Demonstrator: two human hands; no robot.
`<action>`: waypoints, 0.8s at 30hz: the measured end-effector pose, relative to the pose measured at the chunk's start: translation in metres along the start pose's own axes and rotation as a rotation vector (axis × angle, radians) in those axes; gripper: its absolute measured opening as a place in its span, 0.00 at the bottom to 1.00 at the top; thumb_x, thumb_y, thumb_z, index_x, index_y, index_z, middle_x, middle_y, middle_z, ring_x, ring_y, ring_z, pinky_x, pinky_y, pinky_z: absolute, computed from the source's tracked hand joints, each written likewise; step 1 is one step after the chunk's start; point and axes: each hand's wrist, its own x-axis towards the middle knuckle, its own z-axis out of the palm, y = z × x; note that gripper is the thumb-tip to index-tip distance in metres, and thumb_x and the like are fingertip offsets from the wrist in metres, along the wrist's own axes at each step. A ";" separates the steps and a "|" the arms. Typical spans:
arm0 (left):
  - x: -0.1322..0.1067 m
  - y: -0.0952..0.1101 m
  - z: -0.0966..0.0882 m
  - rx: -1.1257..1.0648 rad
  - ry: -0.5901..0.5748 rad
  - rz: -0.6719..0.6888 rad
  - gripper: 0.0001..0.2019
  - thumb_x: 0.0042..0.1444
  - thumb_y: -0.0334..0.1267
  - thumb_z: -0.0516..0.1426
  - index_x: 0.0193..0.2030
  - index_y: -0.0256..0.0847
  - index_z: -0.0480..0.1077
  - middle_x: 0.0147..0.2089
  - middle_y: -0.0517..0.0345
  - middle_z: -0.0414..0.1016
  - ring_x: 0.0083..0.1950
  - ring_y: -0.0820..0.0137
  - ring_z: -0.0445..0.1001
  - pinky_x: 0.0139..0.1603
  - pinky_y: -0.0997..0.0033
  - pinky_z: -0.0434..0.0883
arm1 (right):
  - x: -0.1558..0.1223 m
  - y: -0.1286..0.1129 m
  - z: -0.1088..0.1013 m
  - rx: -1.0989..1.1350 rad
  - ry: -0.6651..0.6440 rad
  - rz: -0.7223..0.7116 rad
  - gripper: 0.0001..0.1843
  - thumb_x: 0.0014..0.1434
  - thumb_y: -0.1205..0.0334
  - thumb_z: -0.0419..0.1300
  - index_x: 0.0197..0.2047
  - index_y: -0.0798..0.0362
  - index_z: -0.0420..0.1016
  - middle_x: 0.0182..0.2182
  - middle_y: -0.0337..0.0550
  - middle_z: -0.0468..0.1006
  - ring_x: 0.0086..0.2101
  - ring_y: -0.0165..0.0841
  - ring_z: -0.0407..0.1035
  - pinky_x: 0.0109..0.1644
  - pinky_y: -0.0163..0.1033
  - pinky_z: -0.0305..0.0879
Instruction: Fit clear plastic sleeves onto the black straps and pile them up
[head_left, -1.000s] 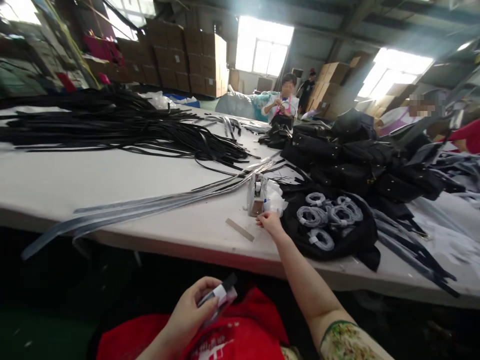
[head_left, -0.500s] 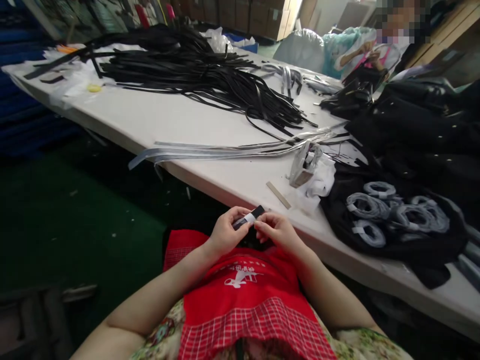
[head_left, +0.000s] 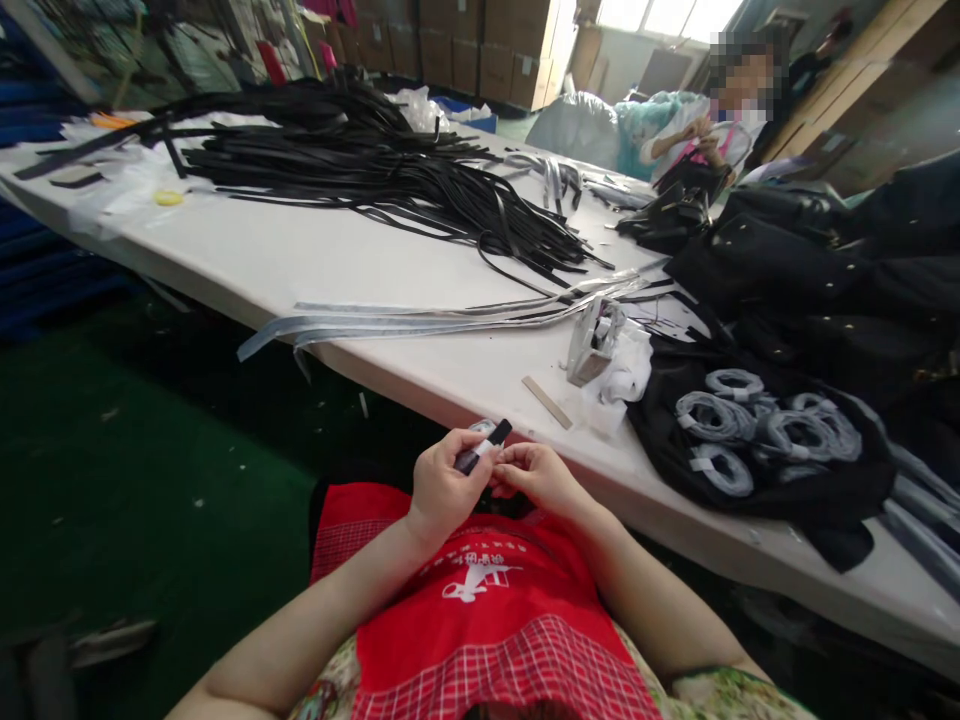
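My left hand (head_left: 448,485) is closed around a short, flat black strap bundle (head_left: 495,436) with a white band across its middle. The bundle slants up to the right, above my lap, near the table's front edge. Behind it, a pale rounded edge shows by my left fingers. My right hand (head_left: 541,478) is beside the white band with thumb and fingers pinched together. What lies between those fingertips is too small to make out. Past my hands, a flat beige strip (head_left: 547,402) lies on the white table (head_left: 420,380).
Long black straps (head_left: 360,165) are heaped across the table, with grey strips (head_left: 390,322) nearer. At right are a small open box (head_left: 590,350), a white wad (head_left: 628,372), and clear coils (head_left: 724,470) on black fabric (head_left: 667,440). Another person (head_left: 694,140) sits across the table.
The head view has shifted, so the table and its contents sit slightly lower and further left. The strap bundle stays in my left hand. A pale rounded edge now shows behind it.
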 end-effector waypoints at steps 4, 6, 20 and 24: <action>-0.007 0.006 -0.002 0.179 0.064 0.193 0.10 0.58 0.46 0.58 0.41 0.43 0.72 0.36 0.53 0.80 0.39 0.62 0.79 0.44 0.65 0.74 | 0.004 0.001 0.004 -0.028 0.008 -0.104 0.17 0.48 0.49 0.68 0.28 0.57 0.76 0.21 0.39 0.77 0.23 0.28 0.70 0.29 0.32 0.67; -0.010 0.007 -0.001 0.162 0.057 0.282 0.09 0.59 0.43 0.57 0.43 0.43 0.71 0.37 0.53 0.80 0.39 0.63 0.79 0.44 0.66 0.74 | 0.007 0.003 0.007 -0.069 0.042 -0.176 0.17 0.47 0.50 0.68 0.26 0.57 0.76 0.22 0.39 0.76 0.24 0.28 0.69 0.29 0.33 0.66; -0.011 -0.016 0.012 0.176 -0.102 0.464 0.19 0.62 0.38 0.54 0.60 0.48 0.65 0.65 0.45 0.60 0.60 0.56 0.69 0.58 0.52 0.71 | -0.004 -0.002 -0.019 -0.108 0.181 -0.401 0.16 0.53 0.49 0.62 0.35 0.55 0.74 0.33 0.44 0.75 0.33 0.35 0.69 0.41 0.41 0.68; -0.007 -0.033 0.019 0.156 -0.156 0.442 0.21 0.62 0.43 0.53 0.62 0.46 0.64 0.64 0.45 0.64 0.62 0.54 0.69 0.58 0.50 0.72 | -0.037 -0.038 -0.108 -0.875 1.010 -0.676 0.14 0.56 0.51 0.60 0.28 0.53 0.70 0.39 0.53 0.73 0.44 0.44 0.67 0.52 0.48 0.63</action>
